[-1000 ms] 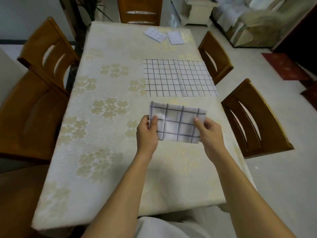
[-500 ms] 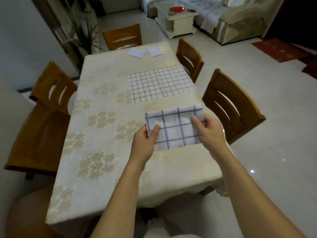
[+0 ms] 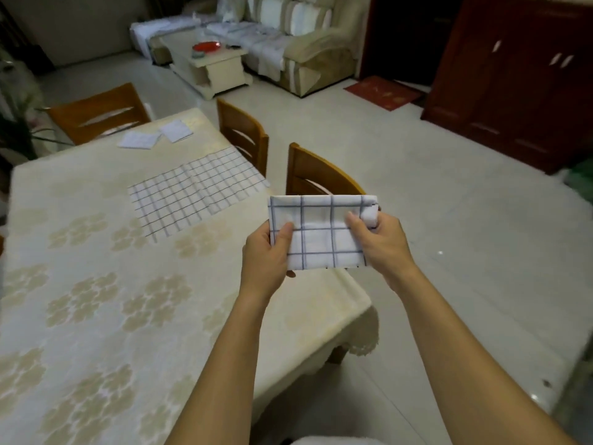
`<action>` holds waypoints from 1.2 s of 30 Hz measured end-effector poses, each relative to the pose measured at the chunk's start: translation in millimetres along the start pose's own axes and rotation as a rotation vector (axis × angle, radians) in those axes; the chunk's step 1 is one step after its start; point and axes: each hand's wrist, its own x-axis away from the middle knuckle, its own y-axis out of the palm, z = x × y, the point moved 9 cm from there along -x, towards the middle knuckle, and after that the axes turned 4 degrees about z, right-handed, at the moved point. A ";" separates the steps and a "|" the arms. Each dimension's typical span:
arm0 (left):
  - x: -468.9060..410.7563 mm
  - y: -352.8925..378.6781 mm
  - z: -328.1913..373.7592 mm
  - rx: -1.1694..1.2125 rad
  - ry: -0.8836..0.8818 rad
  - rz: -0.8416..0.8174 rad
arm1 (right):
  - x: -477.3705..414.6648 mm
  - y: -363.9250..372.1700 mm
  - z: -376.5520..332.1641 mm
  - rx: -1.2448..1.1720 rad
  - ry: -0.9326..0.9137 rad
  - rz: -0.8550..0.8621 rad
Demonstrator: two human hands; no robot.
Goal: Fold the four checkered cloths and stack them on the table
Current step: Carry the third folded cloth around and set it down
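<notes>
In the head view I am holding the folded cloth (image 3: 321,232) up in the air, just past the right edge of the table (image 3: 96,300), by its near corner. My left hand (image 3: 266,255) is pinching the cloth's left side, thumb on top. My right hand (image 3: 382,242) is pinching the right side, fingers curled round the edge. A spread cloth (image 3: 192,194) is lying flat along the right edge, and two small folded pieces (image 3: 139,139) are sitting at the far end.

I am judging that the layers could slip apart, or the cloth could drop to the floor, since I am gripping only its ends and no tabletop is under it.

No container is showing on the table. A red dish (image 3: 205,46) is sitting on a low table (image 3: 221,69) well beyond, its contents too small to tell.
</notes>
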 end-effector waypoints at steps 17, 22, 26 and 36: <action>-22.9 127.4 19.2 0.115 -0.067 -0.223 | -45.9 -104.4 29.4 -0.065 0.002 0.210; -27.6 187.7 51.3 0.094 0.060 -0.141 | -86.5 -155.2 47.1 -0.120 0.016 0.137; -35.4 242.0 75.0 0.055 0.108 -0.110 | -123.6 -203.8 54.9 -0.139 0.014 0.112; -56.4 341.0 99.5 0.013 0.159 -0.119 | -191.8 -289.1 70.0 -0.133 -0.023 0.130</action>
